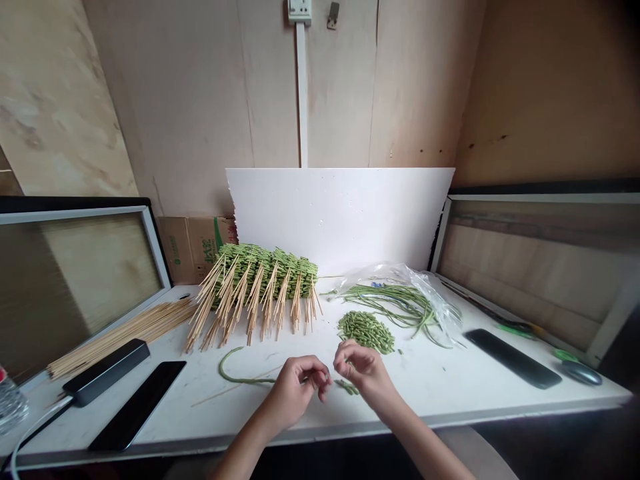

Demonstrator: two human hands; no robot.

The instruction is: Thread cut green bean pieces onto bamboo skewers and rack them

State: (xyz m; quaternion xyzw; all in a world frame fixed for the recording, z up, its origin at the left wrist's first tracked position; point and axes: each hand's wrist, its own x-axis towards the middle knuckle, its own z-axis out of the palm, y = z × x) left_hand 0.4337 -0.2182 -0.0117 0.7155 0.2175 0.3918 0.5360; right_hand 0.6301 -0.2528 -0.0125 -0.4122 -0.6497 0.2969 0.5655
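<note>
My left hand [303,385] is closed, its fingers curled inward, just above the front part of the table. A long green bean [231,375] curves over the tabletop and runs into this hand, where its end is hidden. Close by on the right, my right hand [364,368] is pinched shut; a trace of green shows at its fingers, too small to name. Short cut bean pieces [347,387] lie beside and below it. A thin wooden skewer [220,395] lies under the long bean. Beyond my right hand is a heap of bean pieces [367,331].
Skewered beans [267,267] are stacked at the back left, their sticks facing me. Loose skewers [125,333], a black power bank [107,371] and a phone [139,405] lie left. Long beans [395,298] in a plastic bag [435,293], a dark phone [513,358] and a mouse [581,372] lie right.
</note>
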